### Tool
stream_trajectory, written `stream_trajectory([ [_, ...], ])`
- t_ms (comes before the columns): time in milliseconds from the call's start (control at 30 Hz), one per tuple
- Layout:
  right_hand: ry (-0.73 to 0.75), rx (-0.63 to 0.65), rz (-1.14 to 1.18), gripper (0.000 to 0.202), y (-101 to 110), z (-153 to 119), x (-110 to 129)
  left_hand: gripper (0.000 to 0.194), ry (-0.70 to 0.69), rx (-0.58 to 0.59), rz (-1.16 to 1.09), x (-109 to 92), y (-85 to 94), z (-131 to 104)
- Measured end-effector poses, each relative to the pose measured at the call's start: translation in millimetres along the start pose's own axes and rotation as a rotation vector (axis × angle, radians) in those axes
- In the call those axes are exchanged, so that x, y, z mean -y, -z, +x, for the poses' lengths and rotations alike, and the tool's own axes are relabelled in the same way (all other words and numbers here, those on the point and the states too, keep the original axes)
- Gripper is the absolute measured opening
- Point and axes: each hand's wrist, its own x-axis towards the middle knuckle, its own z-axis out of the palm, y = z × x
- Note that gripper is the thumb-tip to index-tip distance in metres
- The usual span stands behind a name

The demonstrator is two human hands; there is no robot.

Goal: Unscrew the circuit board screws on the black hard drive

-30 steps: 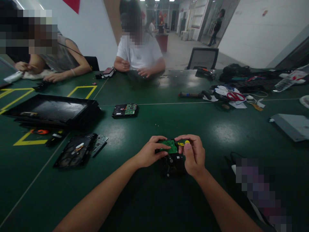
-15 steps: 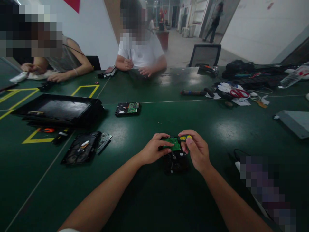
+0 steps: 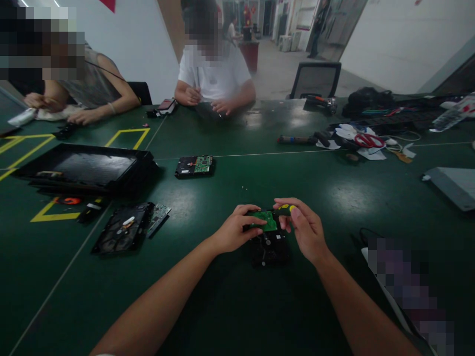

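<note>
Screwdriver (image 3: 285,207) work appears to be the step in hand: the tool, its handle marked with yellow, sits in the right hand (image 3: 308,228) beside the right edge of a green circuit board (image 3: 270,220). The board forms the far part of a black hard drive (image 3: 272,251), which lies on the desk (image 3: 222,301) straight in front of the person, between the two hands. The tip is hidden, so I cannot tell whether it meets a screw. If it does, the next move seems to call for a steady twist with light downward pressure while the drive is kept from turning.

Both forearms (image 3: 168,291) reach in from the near side, converging on the drive. The left hand (image 3: 237,228) comes over its left edge, palm down, fingers spread and touching the board, apparently bracing it; whether that grip also pinches the edge, I cannot tell. The right grip is closed on the screwdriver, with the thumb near the yellow cap and fingers curled around the handle. Another hard drive (image 3: 194,167) lies farther off to the left.
</note>
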Motion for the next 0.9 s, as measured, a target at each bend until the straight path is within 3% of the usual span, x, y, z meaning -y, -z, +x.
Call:
stream_trajectory([
  [133, -0.01, 0.048, -0.024, 0.03, 0.5, 0.2, 1.7, 0.031, 0.012, 0.009, 0.002, -0.4, 0.4, 0.7],
  [500, -0.003, 0.002, 0.051, 0.039, 7.4, 0.7, -1.0, 0.03, 0.004, 0.001, 0.004, 0.1, -0.8, 0.1],
  [900, -0.011, 0.027, 0.123, 0.028, 3.7, -2.1, -7.4, 0.028, 0.021, 0.019, 0.022, -3.0, 0.2, 0.4],
])
